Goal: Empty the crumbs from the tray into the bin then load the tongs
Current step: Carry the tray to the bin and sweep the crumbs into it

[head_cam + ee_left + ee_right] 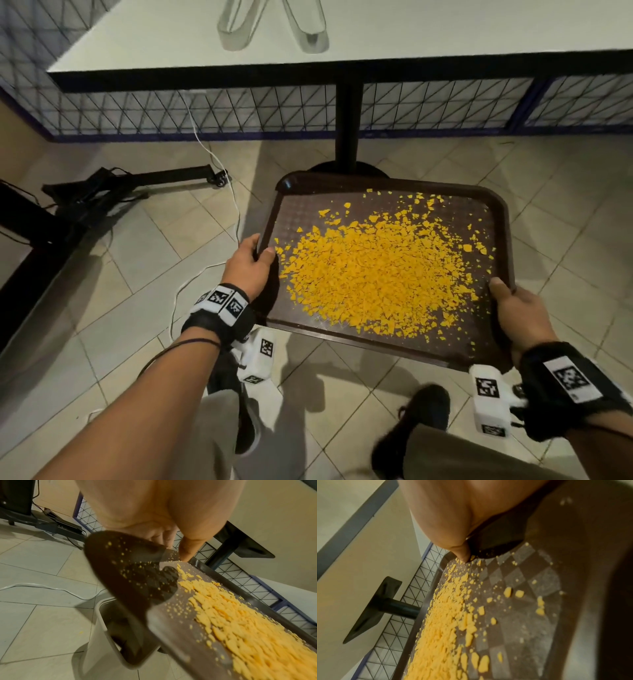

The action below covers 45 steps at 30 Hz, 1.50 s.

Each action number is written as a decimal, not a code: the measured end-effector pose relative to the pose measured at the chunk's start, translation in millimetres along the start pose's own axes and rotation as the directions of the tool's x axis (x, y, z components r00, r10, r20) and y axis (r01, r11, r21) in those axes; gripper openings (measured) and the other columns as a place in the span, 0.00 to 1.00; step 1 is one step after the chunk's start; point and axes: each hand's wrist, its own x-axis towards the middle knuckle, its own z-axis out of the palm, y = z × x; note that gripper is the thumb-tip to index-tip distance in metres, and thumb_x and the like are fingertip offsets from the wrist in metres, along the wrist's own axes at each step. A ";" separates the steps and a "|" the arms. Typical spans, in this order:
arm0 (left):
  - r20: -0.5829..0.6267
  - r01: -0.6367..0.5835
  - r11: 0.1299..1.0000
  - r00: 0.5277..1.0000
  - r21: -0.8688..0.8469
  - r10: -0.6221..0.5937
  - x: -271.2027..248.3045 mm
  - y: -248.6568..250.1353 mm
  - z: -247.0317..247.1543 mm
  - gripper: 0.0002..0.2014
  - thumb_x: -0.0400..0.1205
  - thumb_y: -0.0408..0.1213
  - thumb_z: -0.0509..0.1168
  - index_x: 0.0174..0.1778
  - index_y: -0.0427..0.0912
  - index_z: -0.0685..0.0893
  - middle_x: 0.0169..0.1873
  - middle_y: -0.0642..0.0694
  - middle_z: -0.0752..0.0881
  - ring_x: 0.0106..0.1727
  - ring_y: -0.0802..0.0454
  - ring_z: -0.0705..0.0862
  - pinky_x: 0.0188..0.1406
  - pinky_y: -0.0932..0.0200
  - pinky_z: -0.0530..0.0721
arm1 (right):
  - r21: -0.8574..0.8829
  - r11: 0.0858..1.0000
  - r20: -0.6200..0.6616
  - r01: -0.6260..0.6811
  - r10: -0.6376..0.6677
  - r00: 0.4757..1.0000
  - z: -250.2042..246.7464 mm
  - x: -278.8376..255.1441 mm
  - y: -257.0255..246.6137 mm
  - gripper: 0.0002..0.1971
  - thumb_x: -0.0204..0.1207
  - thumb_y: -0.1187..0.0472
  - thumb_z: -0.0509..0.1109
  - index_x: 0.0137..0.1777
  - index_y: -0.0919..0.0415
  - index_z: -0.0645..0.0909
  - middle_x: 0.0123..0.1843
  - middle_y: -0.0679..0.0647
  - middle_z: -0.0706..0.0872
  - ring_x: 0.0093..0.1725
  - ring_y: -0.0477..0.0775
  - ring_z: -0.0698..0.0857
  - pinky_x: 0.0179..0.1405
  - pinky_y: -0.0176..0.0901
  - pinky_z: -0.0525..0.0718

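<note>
head view looks down from above; both wrist views skim close along the shared tray (pixel 486 219)

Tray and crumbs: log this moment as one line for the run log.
stage: carrying | tray: held by left hand and right hand | crumbs: not dumped | bin: under tray corner | tongs: on table

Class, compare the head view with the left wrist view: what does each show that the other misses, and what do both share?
Only the head view shows the tongs lying on the table, and the right hand holding the tray's right edge. Only the left wrist view shows the white bin standing on the floor below the tray. Both show the left hand gripping the brown tray, its thumb on top, and the yellow crumbs still on it.
</note>
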 end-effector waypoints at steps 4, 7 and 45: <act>0.021 -0.012 1.000 1.000 -0.011 0.013 0.8 -10.6 6.4 0.25 0.85 0.47 0.62 0.80 0.51 0.69 0.73 0.44 0.78 0.72 0.43 0.78 0.72 0.50 0.72 | 0.032 0.999 -0.042 -0.009 0.010 0.999 2.5 4.7 2.1 0.13 0.83 0.48 0.62 0.50 0.57 0.79 0.53 0.64 0.87 0.52 0.67 0.87 0.59 0.67 0.82; 0.031 0.030 0.995 0.999 -0.093 -0.028 2.4 -27.8 12.4 0.26 0.84 0.46 0.64 0.79 0.54 0.69 0.62 0.54 0.80 0.69 0.46 0.80 0.73 0.44 0.75 | 0.024 1.000 -0.117 -0.013 0.016 0.993 10.5 13.6 3.9 0.13 0.81 0.45 0.62 0.42 0.52 0.78 0.54 0.63 0.87 0.53 0.67 0.86 0.60 0.68 0.81; 0.592 -0.559 0.654 0.780 0.510 0.204 18.7 -85.9 167.6 0.35 0.82 0.66 0.29 0.83 0.55 0.34 0.83 0.53 0.34 0.85 0.52 0.33 0.84 0.52 0.36 | -0.109 0.986 -0.219 0.125 -0.146 0.965 85.6 107.0 33.0 0.24 0.77 0.39 0.56 0.54 0.58 0.80 0.54 0.61 0.85 0.54 0.64 0.83 0.60 0.65 0.80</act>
